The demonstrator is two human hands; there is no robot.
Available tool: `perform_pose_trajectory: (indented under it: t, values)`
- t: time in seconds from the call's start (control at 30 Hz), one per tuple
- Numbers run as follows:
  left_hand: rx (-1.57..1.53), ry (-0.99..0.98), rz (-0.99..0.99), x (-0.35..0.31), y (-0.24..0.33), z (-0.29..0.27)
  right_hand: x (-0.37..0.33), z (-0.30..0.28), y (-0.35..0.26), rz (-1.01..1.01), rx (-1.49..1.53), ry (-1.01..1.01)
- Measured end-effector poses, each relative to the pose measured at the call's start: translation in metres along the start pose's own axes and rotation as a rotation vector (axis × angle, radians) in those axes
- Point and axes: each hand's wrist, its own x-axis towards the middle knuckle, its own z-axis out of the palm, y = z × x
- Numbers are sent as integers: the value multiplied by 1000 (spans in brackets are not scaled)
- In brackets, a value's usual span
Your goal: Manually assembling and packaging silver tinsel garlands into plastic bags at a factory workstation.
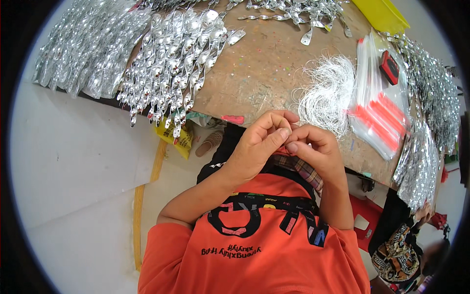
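Observation:
My left hand (262, 139) and my right hand (316, 149) meet over my lap, just off the near edge of the table (264, 63). Thumb and forefinger of each are pinched together, fingertips almost touching. Whatever lies between them is too small or hidden to make out. Close beyond my right hand spreads a loose heap of thin white strings (328, 93). To the left on the table, shiny silver twisted strips (181, 54) lie in a bunch, their ends hanging over the edge.
Clear plastic bags with red bands (379, 120) lie right of the strings, a red-and-black box-shaped thing (389, 67) on top. Wrapped silver bundles (93, 49) fill the far left; more silver strips (426, 98) hang at right. A yellow tray (384, 14) stands behind. Another person (399, 255) is at lower right.

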Motion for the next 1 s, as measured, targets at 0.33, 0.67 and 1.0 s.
perform_pose_trajectory:
  t: [0.33, 0.67, 1.0]
  values:
    - [274, -43, -160, 0, 1, -2, 2, -3, 8, -57, 98, 255]
    - [532, 49, -133, -3, 11, -15, 9, -17, 16, 10, 552, 271]
    - [501, 74, -201, -10, 9, -26, 12, -25, 26, 37, 710, 333]
